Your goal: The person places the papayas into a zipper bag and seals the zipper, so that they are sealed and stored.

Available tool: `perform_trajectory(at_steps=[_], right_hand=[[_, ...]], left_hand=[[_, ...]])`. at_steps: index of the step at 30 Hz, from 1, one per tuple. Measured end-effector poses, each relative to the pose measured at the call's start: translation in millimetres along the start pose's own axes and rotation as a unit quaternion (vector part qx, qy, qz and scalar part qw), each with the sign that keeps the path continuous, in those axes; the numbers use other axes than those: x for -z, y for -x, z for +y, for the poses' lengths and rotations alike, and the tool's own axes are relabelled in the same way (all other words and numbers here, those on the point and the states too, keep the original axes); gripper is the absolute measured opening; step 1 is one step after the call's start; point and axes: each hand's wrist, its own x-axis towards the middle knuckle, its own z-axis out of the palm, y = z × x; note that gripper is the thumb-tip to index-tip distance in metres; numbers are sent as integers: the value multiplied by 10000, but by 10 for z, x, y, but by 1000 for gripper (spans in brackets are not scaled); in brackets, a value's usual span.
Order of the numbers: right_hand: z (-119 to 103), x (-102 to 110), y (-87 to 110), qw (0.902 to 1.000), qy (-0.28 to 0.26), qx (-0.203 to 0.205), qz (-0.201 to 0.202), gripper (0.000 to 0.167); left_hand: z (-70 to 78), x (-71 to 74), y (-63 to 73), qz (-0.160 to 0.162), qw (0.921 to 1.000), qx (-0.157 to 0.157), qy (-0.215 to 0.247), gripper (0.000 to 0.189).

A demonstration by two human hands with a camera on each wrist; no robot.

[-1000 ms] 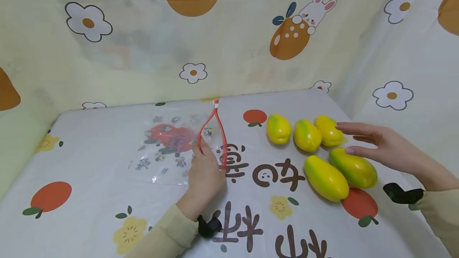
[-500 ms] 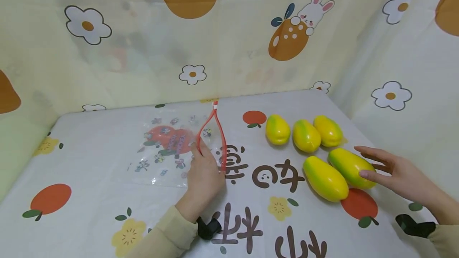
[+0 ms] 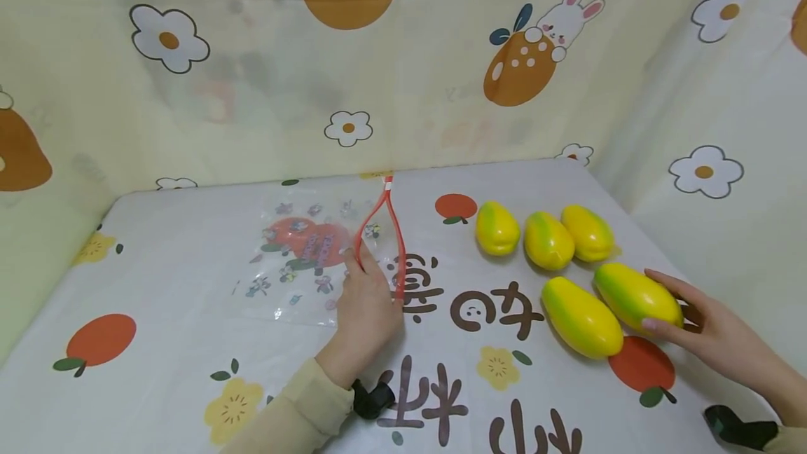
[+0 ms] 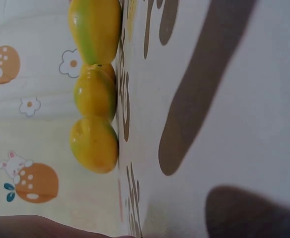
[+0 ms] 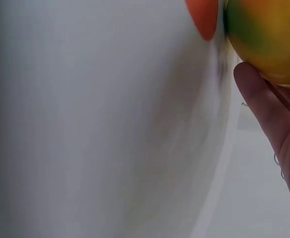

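A clear plastic bag (image 3: 296,300) with small cartoon prints and red handles lies flat on the table, left of centre. My left hand (image 3: 368,303) grips it at the opening beside the red handle (image 3: 401,258). At the right, my right hand (image 3: 712,328) holds the near end of a glossy yellow-green papaya (image 3: 637,296), thumb on one side and fingers on the other. The right wrist view shows fingers against this papaya (image 5: 269,39). Another papaya (image 3: 581,317) lies just left of it.
Behind those two, three more papayas (image 3: 548,240) sit in a loose row, also seen in the left wrist view (image 4: 95,94). A printed cloth (image 3: 189,384) covers the table. Patterned curtains (image 3: 416,54) hang at the back and sides.
My right hand has moved from above the back papayas toward me and down onto the right front papaya, its fingers now around the end. My left hand stays at the bag.
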Motion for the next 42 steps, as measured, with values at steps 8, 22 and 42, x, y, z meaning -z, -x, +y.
perform_trajectory(at_steps=[8,22,42], right_hand=[[60,120,26,9986,53,-119,503,80],[-543,506,-190,9908,-63,734,1137,76],[-2175,-121,-1019,9706,290,2278,-727,72]], left_hand=[[15,-31,-7,67,10000,-53,-30,103],[23,-60,-33,181,9998,-66,-36,96],[8,-55,-35,224,9994,21,-250,95]])
